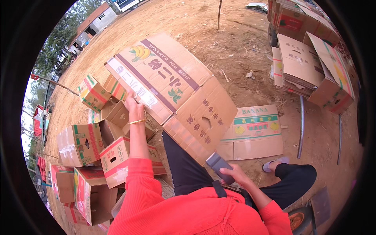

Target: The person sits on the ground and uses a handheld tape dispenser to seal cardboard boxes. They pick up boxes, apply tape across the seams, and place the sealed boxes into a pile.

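Note:
A flattened cardboard banana box, printed with bananas and purple bands, is held up tilted in front of me. My left hand grips its left edge, where clear tape shines. In my right hand is a dark grey, block-shaped hand-held tool with a pale strip along its far end; its exact kind is unclear. That end is close to the box's lower corner, and I cannot tell whether they touch. Another flattened box, with green and red print, lies on the ground beyond, partly covered by the held one.
Several empty cartons are piled to my left. At the right, flattened boxes lean together near a loaded cart. Metal poles stand by them. A wheel is at lower right. Bare dirt stretches ahead.

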A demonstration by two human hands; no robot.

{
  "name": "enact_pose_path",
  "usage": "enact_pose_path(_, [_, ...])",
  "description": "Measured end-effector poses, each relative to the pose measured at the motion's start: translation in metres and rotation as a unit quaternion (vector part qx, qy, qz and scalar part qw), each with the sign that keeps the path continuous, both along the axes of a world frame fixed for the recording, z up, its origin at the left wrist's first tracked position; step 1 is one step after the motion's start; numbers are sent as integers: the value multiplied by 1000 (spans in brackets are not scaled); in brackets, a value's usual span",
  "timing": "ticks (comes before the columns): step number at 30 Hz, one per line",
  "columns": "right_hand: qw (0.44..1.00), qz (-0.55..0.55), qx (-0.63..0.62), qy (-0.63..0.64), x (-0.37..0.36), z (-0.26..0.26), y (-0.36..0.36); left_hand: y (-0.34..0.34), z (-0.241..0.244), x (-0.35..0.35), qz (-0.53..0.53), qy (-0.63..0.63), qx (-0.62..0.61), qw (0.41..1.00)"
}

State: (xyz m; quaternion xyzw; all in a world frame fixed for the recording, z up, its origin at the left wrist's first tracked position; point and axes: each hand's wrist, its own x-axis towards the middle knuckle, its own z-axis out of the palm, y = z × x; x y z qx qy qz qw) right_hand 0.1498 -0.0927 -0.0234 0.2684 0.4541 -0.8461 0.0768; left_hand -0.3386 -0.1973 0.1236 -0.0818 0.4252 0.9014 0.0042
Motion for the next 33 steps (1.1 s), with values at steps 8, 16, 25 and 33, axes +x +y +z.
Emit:
enact_pose_path(8, [1000,23,2,-20,-7,-4,1,-18,0,12,9,-14,7,1000])
enact_pose_path(16, [993,53,108,-21,-11,11,5,-97,-16,6,19,-17,4,1000])
enact_pose_path(25, [952,136,275,-21,-17,30,13,-201,-82,30,273,-88,-60,956])
enact_pose_path(33, [904,162,396,7,-26,57,17,-219,-117,24,113,-94,-159,976])
